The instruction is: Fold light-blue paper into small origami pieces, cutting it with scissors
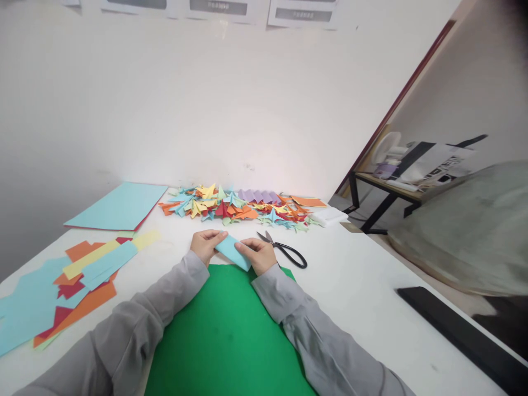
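Observation:
A small light blue piece of paper (234,252) is held between my two hands, just above the far edge of a green sheet (231,330). My left hand (205,245) pinches its upper left corner between thumb and fingers. On the other side, my right hand (259,254) grips the right edge, thumb on top. The paper looks folded, though I cannot make out its layers. Black-handled scissors (292,255) lie partly open beside my right hand, pointing away to the left. Beyond both hands spreads a pile of folded colored paper pieces (223,209).
Cut paper scraps (94,269) lie at the left, with a stack of large blue sheets (119,204) behind them. Orange paper (307,202) and a white packet (330,216) sit at the back right. A long black object (454,330) rests along the white table's right edge.

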{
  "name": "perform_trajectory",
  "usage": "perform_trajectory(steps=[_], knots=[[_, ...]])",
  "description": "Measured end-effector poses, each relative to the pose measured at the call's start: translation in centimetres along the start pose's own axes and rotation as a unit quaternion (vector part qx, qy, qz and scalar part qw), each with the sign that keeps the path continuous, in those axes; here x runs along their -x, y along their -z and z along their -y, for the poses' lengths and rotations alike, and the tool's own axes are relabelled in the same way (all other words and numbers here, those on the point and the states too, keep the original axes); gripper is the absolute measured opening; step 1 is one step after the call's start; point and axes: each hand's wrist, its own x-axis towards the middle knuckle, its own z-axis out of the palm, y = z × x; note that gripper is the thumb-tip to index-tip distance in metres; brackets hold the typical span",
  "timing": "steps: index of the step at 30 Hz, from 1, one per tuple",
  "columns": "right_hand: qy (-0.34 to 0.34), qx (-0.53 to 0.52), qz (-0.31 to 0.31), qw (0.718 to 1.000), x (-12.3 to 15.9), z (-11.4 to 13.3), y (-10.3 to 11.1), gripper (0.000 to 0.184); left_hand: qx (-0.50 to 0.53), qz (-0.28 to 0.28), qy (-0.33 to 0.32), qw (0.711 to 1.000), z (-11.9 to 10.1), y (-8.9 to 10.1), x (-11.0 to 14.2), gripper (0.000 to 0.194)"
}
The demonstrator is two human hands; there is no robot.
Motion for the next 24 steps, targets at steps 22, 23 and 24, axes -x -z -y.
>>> perform_trajectory(steps=[22, 23, 24], knots=[[-0.009, 0.033, 0.016, 0.999, 0.19, 0.20, 0.19, 0.023, 0.045, -0.007, 0.005, 0.999, 0.04, 0.22, -0.30, 0.022], [-0.010, 0.033, 0.015, 0.999, 0.19, 0.19, 0.18, 0.023, 0.046, -0.007, 0.005, 0.999, 0.02, 0.21, -0.29, 0.022], [-0.009, 0.033, 0.013, 0.999, 0.20, 0.19, 0.16, 0.024, 0.047, -0.007, 0.005, 0.999, 0.02, 0.20, -0.28, 0.022]])
